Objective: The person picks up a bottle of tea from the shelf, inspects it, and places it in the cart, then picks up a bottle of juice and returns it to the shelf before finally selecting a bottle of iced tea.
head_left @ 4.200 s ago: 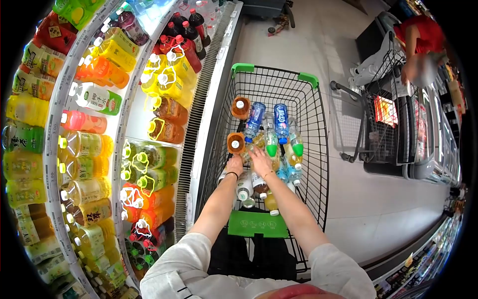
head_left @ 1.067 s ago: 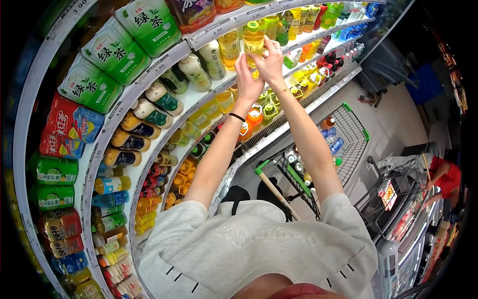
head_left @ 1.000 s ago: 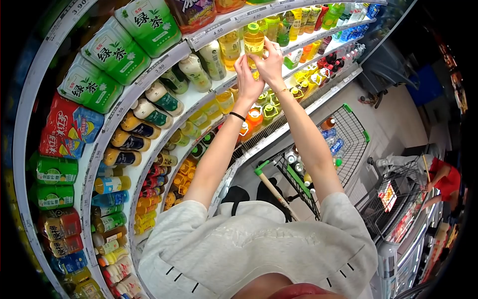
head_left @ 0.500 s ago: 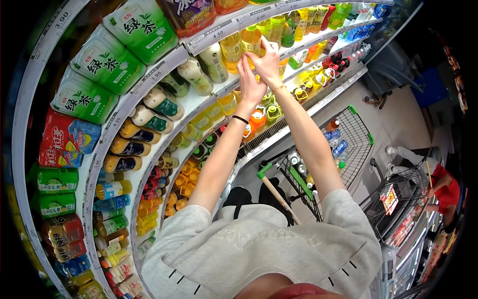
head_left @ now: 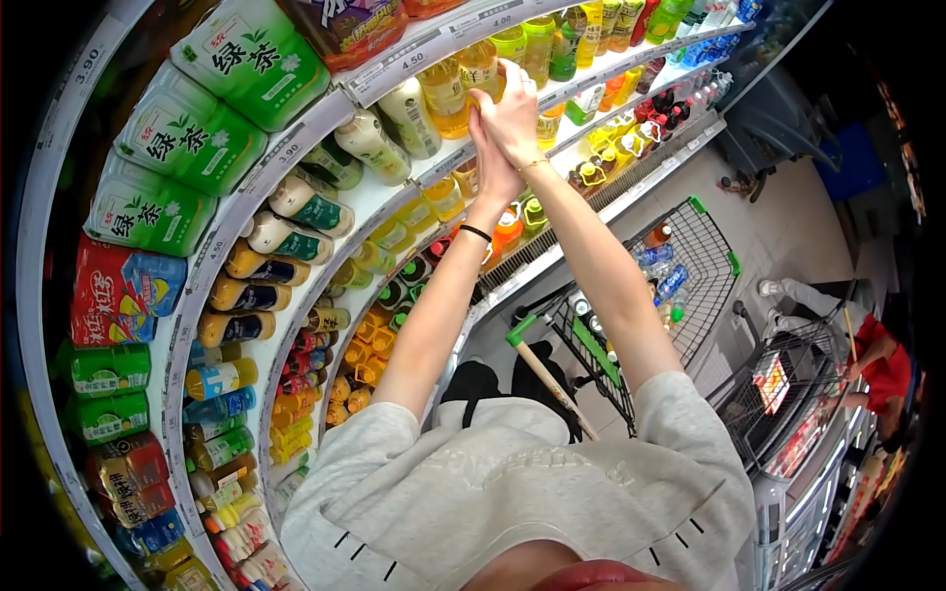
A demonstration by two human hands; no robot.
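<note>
Both arms reach up to a shelf of drinks. A bottle of yellow drink (head_left: 479,65) stands there in a row, between a like yellow bottle (head_left: 444,98) and green-capped ones. My right hand (head_left: 511,120) has its fingers bent around the right side of this bottle. Against its lower front, my left hand (head_left: 493,163) sits under the right one, fingers drawn in and partly hidden. The two hands touch each other. White bottles (head_left: 409,118) with pale labels stand just left of them.
A wire shopping cart (head_left: 690,295) with several bottles stands at my right, its handle (head_left: 552,379) near my legs. Beyond it, a person in a red top (head_left: 877,355) is beside another cart (head_left: 778,394). Large green tea packs (head_left: 251,64) line the upper left shelf.
The view has shifted slightly, with the shelves sliding left. My hands stay at the same yellow bottle, and the right fingers sit a little lower on its side.
</note>
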